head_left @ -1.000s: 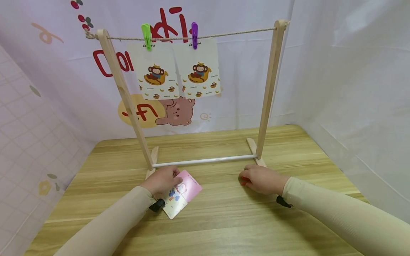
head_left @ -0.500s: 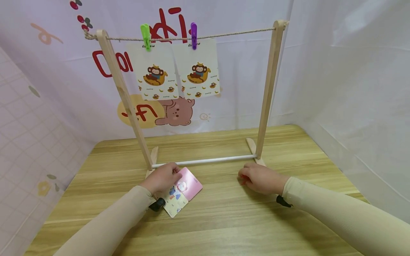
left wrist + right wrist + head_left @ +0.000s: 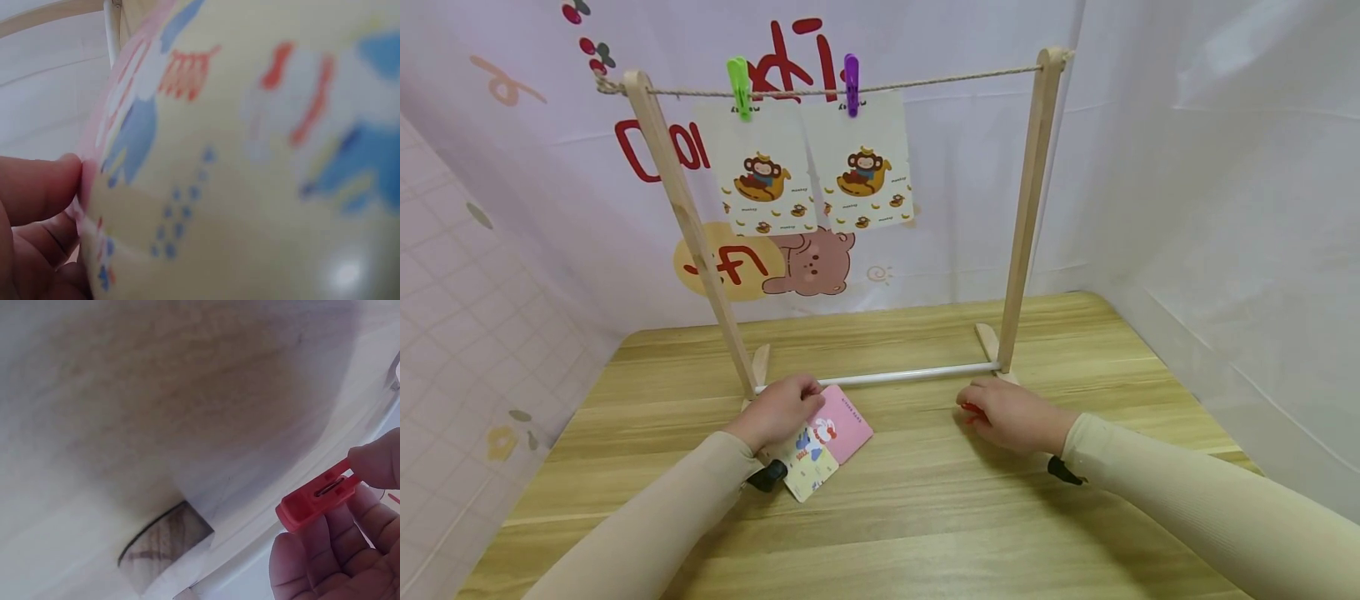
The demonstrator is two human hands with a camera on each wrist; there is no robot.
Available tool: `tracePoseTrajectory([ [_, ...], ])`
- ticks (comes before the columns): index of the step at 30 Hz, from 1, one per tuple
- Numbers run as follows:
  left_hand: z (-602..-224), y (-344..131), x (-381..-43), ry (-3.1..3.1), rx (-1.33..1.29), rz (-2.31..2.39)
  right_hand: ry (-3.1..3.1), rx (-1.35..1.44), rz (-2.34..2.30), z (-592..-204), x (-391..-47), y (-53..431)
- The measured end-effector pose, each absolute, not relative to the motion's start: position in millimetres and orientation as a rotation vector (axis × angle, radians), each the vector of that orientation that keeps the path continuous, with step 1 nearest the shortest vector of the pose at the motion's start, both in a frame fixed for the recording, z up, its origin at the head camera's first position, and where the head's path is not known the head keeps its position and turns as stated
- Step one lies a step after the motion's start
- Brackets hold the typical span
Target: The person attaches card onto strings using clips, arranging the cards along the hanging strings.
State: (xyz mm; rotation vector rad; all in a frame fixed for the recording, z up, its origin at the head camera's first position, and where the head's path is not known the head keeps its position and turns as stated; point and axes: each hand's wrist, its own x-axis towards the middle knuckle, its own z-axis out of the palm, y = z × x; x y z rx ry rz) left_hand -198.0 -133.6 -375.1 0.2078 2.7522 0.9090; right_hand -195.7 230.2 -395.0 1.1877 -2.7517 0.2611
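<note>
My left hand point(image 3: 778, 414) pinches the edge of a pink and cream card point(image 3: 844, 427) with cartoon figures on it. In the left wrist view the card's printed face point(image 3: 219, 187) fills most of the picture, with thumb and fingers at its left edge. My right hand point(image 3: 1018, 414) holds a small red clothespin point(image 3: 315, 497) between thumb and fingers, close over the table near the rack's right foot. Two monkey cards, a left one point(image 3: 767, 179) and a right one point(image 3: 861, 167), hang from a rope under a green clothespin point(image 3: 740, 87) and a purple clothespin point(image 3: 852, 86).
A wooden rack with a left post point(image 3: 688, 217) and a right post point(image 3: 1032, 208) stands on the wood-grain table point(image 3: 925, 508). A rope point(image 3: 955, 81) spans its top, and a white rod point(image 3: 917, 373) joins the feet. Printed white cloth point(image 3: 1187, 183) surrounds the table.
My left hand has raised and tilted the card slightly, so its pink part sits a bit higher. The red clothespin has shifted a little in my right fingers.
</note>
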Motion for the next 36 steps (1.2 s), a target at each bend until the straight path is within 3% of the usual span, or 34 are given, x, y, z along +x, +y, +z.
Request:
tracePoseTrajectory([
  [36,-344.9,-116.3,-198.1,2.792,0.404,1.279,-2.686,1.046,0.394,-352.8,-203.8,231.3],
])
